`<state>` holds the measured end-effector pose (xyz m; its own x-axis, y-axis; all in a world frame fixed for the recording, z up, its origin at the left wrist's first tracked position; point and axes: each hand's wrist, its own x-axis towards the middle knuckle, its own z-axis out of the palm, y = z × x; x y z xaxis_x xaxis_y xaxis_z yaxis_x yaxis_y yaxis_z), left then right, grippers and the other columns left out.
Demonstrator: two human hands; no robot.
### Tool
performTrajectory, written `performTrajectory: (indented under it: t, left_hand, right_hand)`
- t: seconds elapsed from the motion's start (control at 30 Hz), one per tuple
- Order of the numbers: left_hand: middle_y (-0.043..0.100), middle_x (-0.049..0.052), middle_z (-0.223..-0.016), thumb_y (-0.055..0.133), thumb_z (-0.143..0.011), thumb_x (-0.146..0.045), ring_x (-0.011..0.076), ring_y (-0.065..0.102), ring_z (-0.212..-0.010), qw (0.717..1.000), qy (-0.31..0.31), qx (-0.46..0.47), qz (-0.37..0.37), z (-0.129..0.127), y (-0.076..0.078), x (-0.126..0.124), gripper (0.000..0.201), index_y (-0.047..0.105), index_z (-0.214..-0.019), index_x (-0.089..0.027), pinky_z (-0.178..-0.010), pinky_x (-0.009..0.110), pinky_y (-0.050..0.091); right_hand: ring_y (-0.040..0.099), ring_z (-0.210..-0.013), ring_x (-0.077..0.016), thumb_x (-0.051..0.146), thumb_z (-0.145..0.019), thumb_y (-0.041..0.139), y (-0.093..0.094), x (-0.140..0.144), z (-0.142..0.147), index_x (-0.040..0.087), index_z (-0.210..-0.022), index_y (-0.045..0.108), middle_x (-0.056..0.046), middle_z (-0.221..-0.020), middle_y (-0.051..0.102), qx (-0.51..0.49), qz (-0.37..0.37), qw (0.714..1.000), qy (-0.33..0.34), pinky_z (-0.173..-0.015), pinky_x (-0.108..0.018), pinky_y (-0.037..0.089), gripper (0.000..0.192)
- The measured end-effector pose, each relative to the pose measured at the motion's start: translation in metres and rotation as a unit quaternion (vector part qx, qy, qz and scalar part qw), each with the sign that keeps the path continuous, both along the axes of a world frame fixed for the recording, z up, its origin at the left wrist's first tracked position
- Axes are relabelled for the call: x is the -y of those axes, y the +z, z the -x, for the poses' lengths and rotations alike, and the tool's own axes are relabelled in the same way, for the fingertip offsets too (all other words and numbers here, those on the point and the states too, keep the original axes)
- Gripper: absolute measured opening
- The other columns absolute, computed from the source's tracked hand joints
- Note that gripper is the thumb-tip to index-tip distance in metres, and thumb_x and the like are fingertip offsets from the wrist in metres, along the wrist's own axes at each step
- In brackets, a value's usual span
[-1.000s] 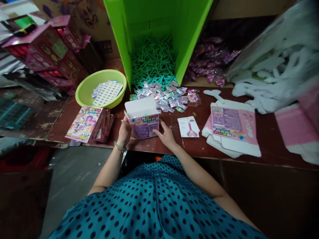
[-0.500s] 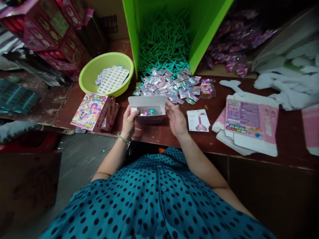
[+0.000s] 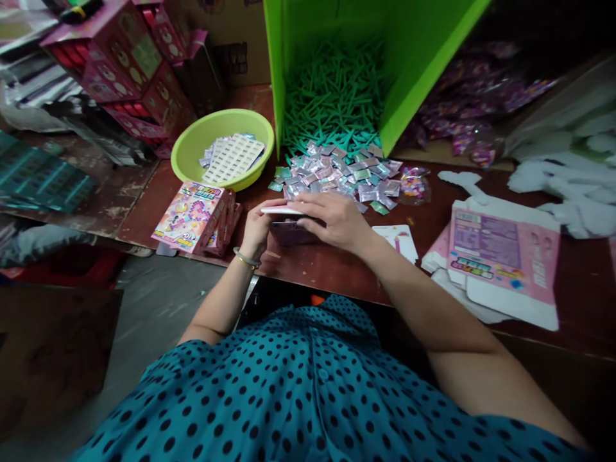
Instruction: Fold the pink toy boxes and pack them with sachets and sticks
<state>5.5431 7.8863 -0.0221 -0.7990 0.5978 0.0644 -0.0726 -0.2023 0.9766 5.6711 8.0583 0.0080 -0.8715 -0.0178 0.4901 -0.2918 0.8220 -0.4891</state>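
Observation:
A small cardboard box is held between my hands above the table's front edge, its white lid flap tipped down over the opening. My left hand grips the box's left end, thumb along the top. Across the flap and the right end lies my right hand, fingers bent over the flap and thumb at the front. The contents are hidden now. Beyond the hands is a heap of small shiny packets. Partly behind my right forearm lies a printed white card.
Finished-looking pink boxes are stacked at left, before a yellow basin with printed sheets. A green bin holds green sticks. Flat pink cartons lie right, near a bag of beads and white plastic.
The box's raised flap has folded down toward the opening. My right hand has gone from open beside the box to bent over its flap. The view has shifted slightly.

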Motion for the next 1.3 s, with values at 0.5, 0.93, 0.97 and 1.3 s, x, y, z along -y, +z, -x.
performTrajectory:
  t: [0.5,0.93,0.97,1.3]
  left_hand:
    - [0.069,0.010,-0.129,0.060,-0.096,-0.056,0.0273,0.062,-0.124,0.967,0.028,-0.242,-0.075,-0.004,-0.023,0.014,0.040,0.073,-0.118,-0.026,-0.111,0.047,0.046]
    - [0.065,0.012,-0.136,0.065,-0.098,-0.033,0.0248,0.061,-0.127,0.890,-0.019,-0.455,-0.016,0.018,-0.026,0.025,0.040,0.063,-0.138,-0.028,-0.109,0.045,0.050]
    - [0.064,0.012,-0.138,0.064,-0.099,-0.032,0.0246,0.061,-0.129,0.890,-0.016,-0.455,-0.014,0.016,-0.027,0.025,0.038,0.064,-0.136,-0.028,-0.109,0.045,0.050]
    - [0.070,0.007,-0.133,0.060,-0.100,-0.034,0.0215,0.066,-0.125,0.872,0.074,-0.484,-0.015,0.014,-0.055,0.031,0.024,0.071,-0.121,-0.030,-0.108,0.043,0.053]
  right_hand:
    - [0.066,-0.127,-0.0235,0.036,-0.105,0.051,-0.012,0.003,0.009,0.027,-0.131,0.072,-0.004,-0.134,0.072,-0.003,0.001,1.000,-0.016,-0.110,-0.049,0.052,0.035]
    - [0.063,-0.129,-0.0214,0.031,-0.105,0.048,-0.010,-0.013,0.011,0.030,-0.137,0.066,-0.004,-0.139,0.069,0.011,-0.053,0.998,0.032,-0.115,-0.049,0.047,0.036]
    - [0.063,-0.130,-0.0220,0.031,-0.105,0.050,-0.012,-0.013,0.010,0.030,-0.137,0.066,-0.005,-0.141,0.067,0.001,-0.076,0.997,0.023,-0.117,-0.051,0.044,0.036]
    - [0.057,-0.135,-0.0249,0.021,-0.101,0.055,-0.025,-0.008,0.005,0.031,-0.142,0.060,-0.005,-0.144,0.065,-0.027,-0.149,0.988,-0.004,-0.117,-0.052,0.041,0.043]
